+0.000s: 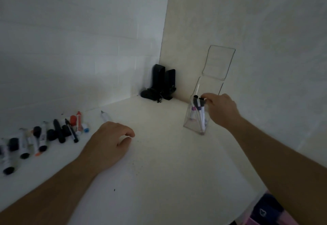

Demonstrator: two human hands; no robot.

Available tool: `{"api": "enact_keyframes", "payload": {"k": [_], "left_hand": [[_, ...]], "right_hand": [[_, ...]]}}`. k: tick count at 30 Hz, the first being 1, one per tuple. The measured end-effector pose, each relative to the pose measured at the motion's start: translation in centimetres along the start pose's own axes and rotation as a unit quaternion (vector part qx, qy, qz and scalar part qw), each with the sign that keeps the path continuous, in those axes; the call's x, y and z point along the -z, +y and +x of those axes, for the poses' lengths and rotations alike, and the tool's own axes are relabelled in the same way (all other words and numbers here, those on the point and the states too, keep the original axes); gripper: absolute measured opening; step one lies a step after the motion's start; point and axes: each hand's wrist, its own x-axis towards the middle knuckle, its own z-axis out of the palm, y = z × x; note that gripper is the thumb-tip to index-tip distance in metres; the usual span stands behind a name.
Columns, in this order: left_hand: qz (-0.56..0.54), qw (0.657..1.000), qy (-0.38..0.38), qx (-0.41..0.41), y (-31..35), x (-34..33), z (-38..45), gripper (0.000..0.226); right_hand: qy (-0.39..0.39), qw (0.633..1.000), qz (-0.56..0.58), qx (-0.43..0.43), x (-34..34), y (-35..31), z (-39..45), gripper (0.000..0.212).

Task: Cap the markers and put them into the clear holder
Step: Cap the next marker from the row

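Left hand (113, 136) is seen low over the white table (159, 171), with loosely curled fingers and nothing held in it. To its left a row of markers (40, 139) and loose caps is laid along the table edge near the wall; their long axes lie mostly flat, pointing roughly away from the person, and several seem to be without a cap, though this cannot be told for each one because of blur. One white marker (105, 116) is placed just behind the left hand, lying flat with its tip toward the wall. Further right, the clear holder (194, 125) stands on the table, and two capped markers (199, 113) are already put in it, nearly upright, black caps up. Right hand (221, 109) is pinching the top of one of them. It is judged that only a small part is done.
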Motion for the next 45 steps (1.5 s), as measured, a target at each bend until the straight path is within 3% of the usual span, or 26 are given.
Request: {"api": "enact_keyframes", "payload": {"k": [3,5,7,11,14,16,19,21,24,26,31,34,40,45], "left_hand": [[-0.003,1.000,0.002,-0.006,0.0,0.0,0.0,0.024],[-0.009,1.000,0.006,-0.003,-0.3,0.0,0.0,0.033],[-0.011,0.999,0.036,0.026,-0.5,0.4,0.1,0.043],[0.012,0.965,0.183,0.187,-1.4,3.1,0.6,0.049],[0.123,0.936,0.237,0.231,-3.2,5.5,0.4,0.043],[0.175,0.927,0.224,0.246,-4.3,6.6,0.2,0.028],[0.233,0.924,0.154,0.262,-5.0,6.6,0.1,0.027],[0.263,0.923,0.109,0.260,-5.1,6.2,0.0,0.031],[0.293,0.916,0.055,0.268,-5.0,5.7,0.0,0.038],[0.302,0.914,0.038,0.269,-4.9,5.5,0.1,0.039],[0.323,0.910,-0.013,0.260,-5.2,5.1,0.2,0.040],[0.341,0.907,-0.025,0.246,-5.0,4.7,0.6,0.037],[0.361,0.915,-0.033,0.175,-4.2,3.7,1.0,0.025],[0.282,0.949,0.002,0.138,-3.8,3.1,1.1,0.015]], "right_hand": [[0.094,0.993,0.067,-0.017,0.0,-0.8,-0.4,0.051],[0.186,0.980,0.071,0.009,0.1,-2.5,-0.9,0.049],[0.211,0.970,0.104,0.055,-0.5,-5.4,-1.3,0.045],[0.044,0.963,0.231,0.134,-3.9,-13.4,-2.9,0.044],[-0.088,0.951,0.249,0.163,-6.9,-19.4,-4.0,0.047],[-0.163,0.942,0.229,0.182,-9.0,-22.8,-4.1,0.050],[-0.214,0.941,0.136,0.223,-11.5,-25.9,-3.6,0.061],[-0.210,0.942,0.087,0.246,-12.7,-26.2,-3.2,0.064],[-0.151,0.953,0.071,0.254,-11.6,-24.8,-3.0,0.037],[-0.136,0.958,0.046,0.248,-10.6,-23.4,-3.2,0.038],[-0.143,0.966,0.148,0.158,-10.0,-19.1,-4.9,0.013],[-0.163,0.954,0.226,0.107,-9.5,-18.4,-4.6,0.014],[-0.167,0.949,0.245,0.103,-9.7,-18.0,-4.1,0.011],[-0.164,0.939,0.289,0.089,-9.6,-17.6,-4.2,0.018]]}}
